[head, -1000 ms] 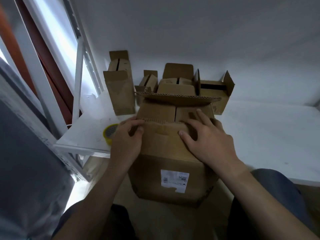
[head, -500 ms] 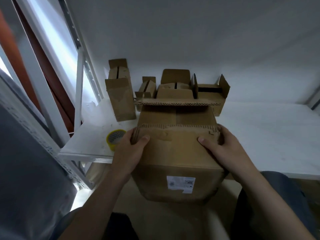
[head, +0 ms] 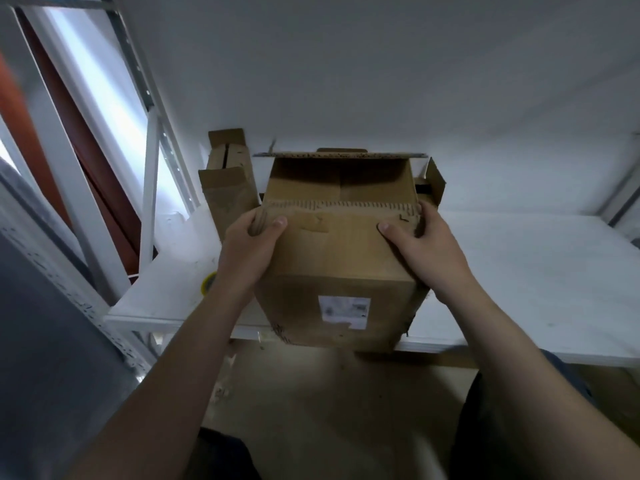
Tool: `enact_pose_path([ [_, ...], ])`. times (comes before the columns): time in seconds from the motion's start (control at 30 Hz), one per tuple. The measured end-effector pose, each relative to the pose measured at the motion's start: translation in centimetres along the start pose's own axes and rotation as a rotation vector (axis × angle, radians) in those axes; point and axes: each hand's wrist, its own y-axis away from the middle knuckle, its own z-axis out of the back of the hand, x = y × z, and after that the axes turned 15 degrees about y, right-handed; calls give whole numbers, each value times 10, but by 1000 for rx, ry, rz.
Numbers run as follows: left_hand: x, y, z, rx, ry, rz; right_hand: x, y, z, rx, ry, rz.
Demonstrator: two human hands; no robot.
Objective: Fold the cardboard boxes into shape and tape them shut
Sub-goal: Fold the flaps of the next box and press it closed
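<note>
A brown cardboard box (head: 332,258) with a white label on its near side rests at the front edge of the white shelf (head: 519,271). My left hand (head: 251,245) grips the box's top left corner, thumb on the near flap. My right hand (head: 420,251) grips the top right corner the same way. The near flap lies folded down over the two side flaps. The far flap (head: 341,155) sticks out level, edge-on to me. A yellow tape roll (head: 209,281) peeks out on the shelf behind my left wrist.
Several other folded cardboard boxes stand at the back of the shelf, one tall box (head: 228,188) at the left and one open box (head: 433,183) at the right behind the held box. A white metal rack post (head: 149,202) rises at the left.
Both hands slid from the top of the near flap out to the box's two top corners. The box has come up and toward the shelf, hiding most of the boxes behind it.
</note>
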Motion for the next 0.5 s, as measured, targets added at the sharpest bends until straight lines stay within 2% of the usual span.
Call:
enact_pose_path([
  [0.27,-43,79,45,-12,23,54,17,68,40,129,-91,50],
  [0.5,-59,134,73,48,52,124,22,120,72,220,-72,83],
])
